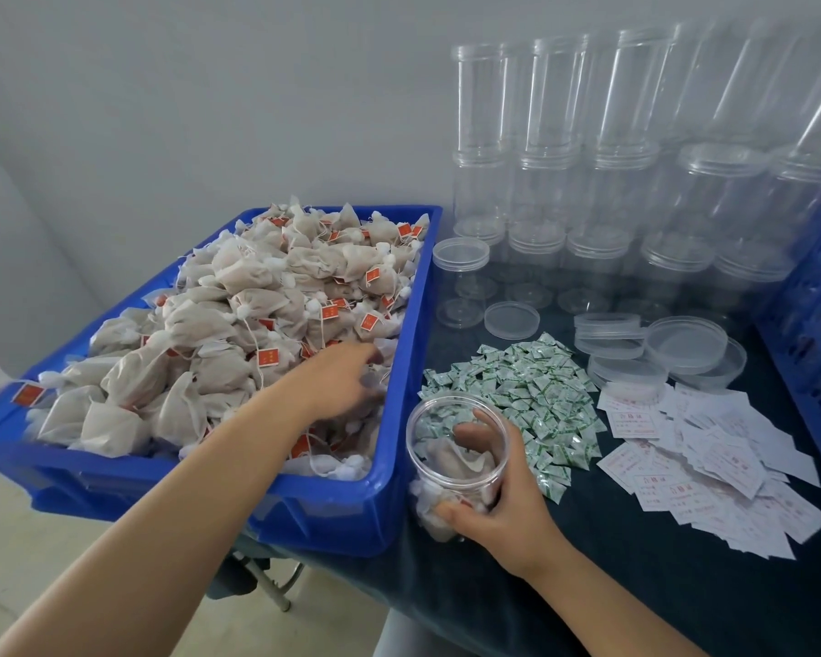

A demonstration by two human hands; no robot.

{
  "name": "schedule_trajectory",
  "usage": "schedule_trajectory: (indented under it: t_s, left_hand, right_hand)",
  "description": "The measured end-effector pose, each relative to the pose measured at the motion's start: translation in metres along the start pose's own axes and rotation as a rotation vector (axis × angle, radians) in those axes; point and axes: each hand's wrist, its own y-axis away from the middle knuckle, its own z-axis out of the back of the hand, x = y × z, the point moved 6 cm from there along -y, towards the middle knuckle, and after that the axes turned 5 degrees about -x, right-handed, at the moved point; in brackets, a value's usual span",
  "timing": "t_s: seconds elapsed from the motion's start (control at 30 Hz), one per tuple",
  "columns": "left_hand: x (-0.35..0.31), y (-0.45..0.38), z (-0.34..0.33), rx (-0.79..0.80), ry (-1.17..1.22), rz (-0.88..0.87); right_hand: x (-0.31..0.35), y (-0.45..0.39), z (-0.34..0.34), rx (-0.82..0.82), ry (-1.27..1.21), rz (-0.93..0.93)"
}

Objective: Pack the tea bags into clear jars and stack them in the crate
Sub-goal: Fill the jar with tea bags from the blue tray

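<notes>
While right fingers [482, 507] clasp the jar [456, 462], left fingers [368, 372] blurred among tea bags [238, 324], grasp unclear

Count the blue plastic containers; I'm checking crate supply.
2: blue plastic tray of tea bags at left; blue slatted crate at right edge, partly cropped. More may be hidden.

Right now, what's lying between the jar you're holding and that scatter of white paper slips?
In the head view, a heap of small green-and-white sachets lies on the dark tabletop between the jar in the right hand and the paper slips.
</notes>
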Motion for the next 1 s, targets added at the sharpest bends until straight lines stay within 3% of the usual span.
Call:
schedule_trajectory:
  t_s: [0.2,0.63,0.83,1.0]
  left_hand:
    - [0.002,0.003,-0.006,0.09,-0.095,0.018]
    - [0.007,0.005,0.004,-0.057,-0.182,-0.009]
    - [0.013,0.004,0.012,-0.143,-0.071,-0.001]
    - [0.02,0.007,0.03,-0.383,0.171,0.026]
  right_hand:
    - [0.002,0.001,0.0,0.006,-0.004,0.002]
    - [0.001,0.0,0.0,-0.006,-0.006,0.016]
    - [0.001,0.0,0.0,-0.006,-0.015,0.015]
    - [0.002,0.0,0.0,-0.002,-0.026,0.016]
